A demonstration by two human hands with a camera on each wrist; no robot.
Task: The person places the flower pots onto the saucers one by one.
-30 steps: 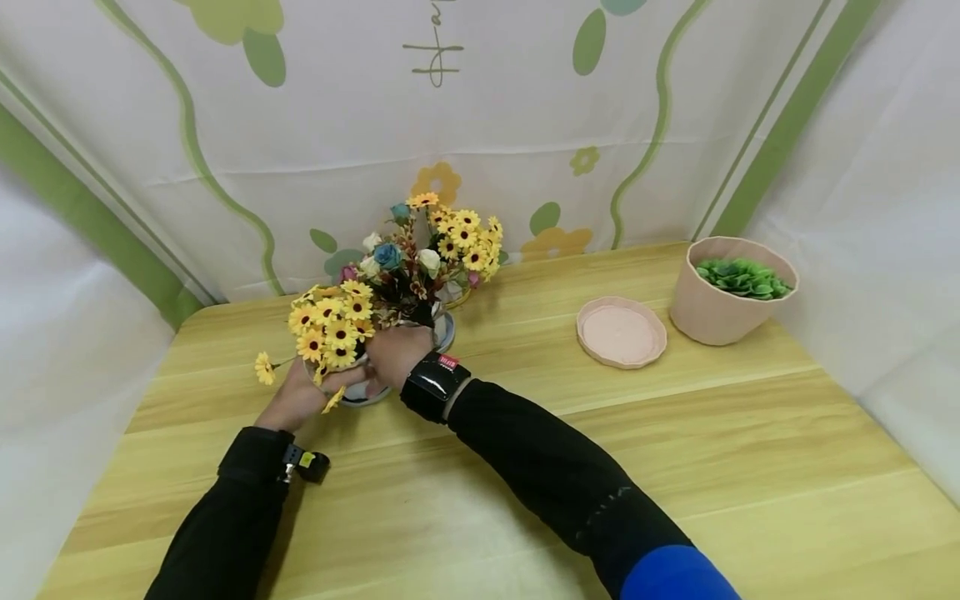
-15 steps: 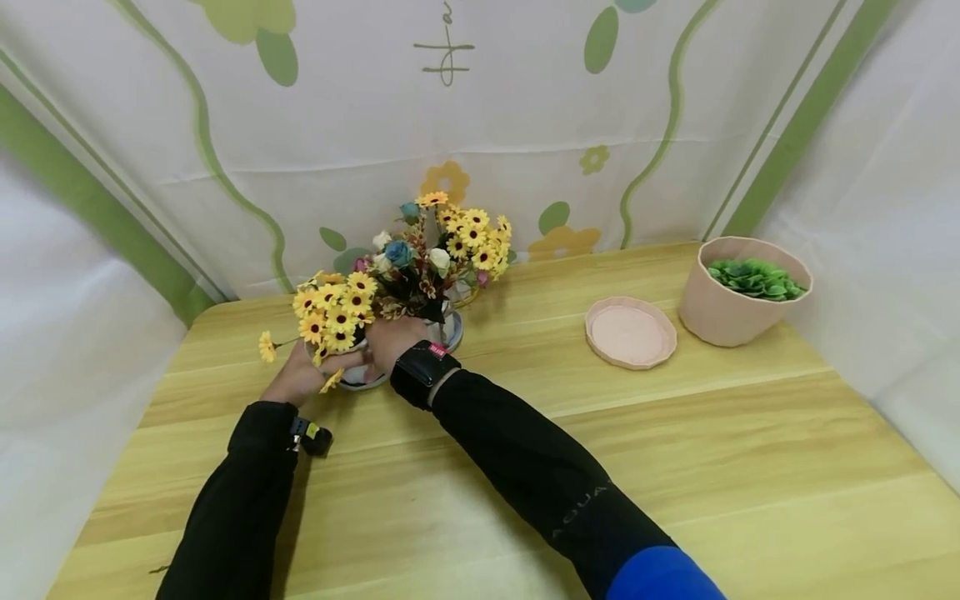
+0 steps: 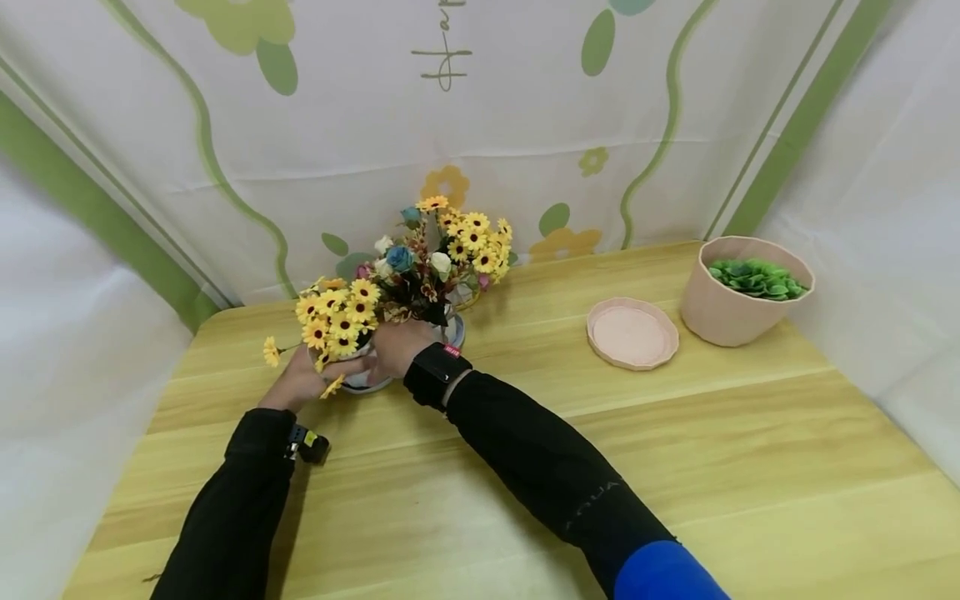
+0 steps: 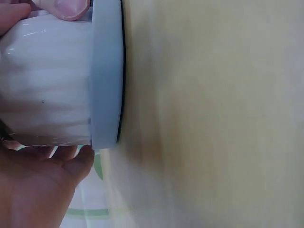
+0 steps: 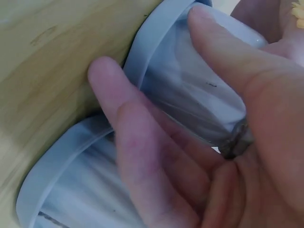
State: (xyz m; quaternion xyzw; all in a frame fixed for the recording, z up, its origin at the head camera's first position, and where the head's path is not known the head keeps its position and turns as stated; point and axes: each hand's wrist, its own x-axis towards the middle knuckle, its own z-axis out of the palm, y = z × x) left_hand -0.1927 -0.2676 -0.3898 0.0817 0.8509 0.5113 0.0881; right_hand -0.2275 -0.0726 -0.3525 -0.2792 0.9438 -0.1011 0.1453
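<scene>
A white flowerpot (image 4: 47, 85) on a grey-blue saucer (image 4: 107, 71) holds yellow daisy-like flowers (image 3: 341, 321). My left hand (image 3: 296, 383) grips it from the left, its fingers reaching behind the pot in the left wrist view. From the other side my right hand (image 3: 401, 346) holds the same pot; in the right wrist view its thumb lies along the wall near the saucer, its fingers curl round the far side. Right beside these fingers stands a second white pot (image 5: 95, 185), carrying blue and white roses (image 3: 401, 258). One stray yellow flower (image 3: 272, 352) sticks out left.
Behind the roses, more yellow flowers (image 3: 480, 242) stand close to the printed curtain (image 3: 360, 108). A pale pink saucer (image 3: 632, 333) lies on the wooden table (image 3: 525, 467) at the right. Next to it is a pink pot (image 3: 720, 308) with green leaves.
The pot with yellow flowers has shifted slightly back toward the curtain, with both hands on it. The head view has swung a little; the other things stay put.
</scene>
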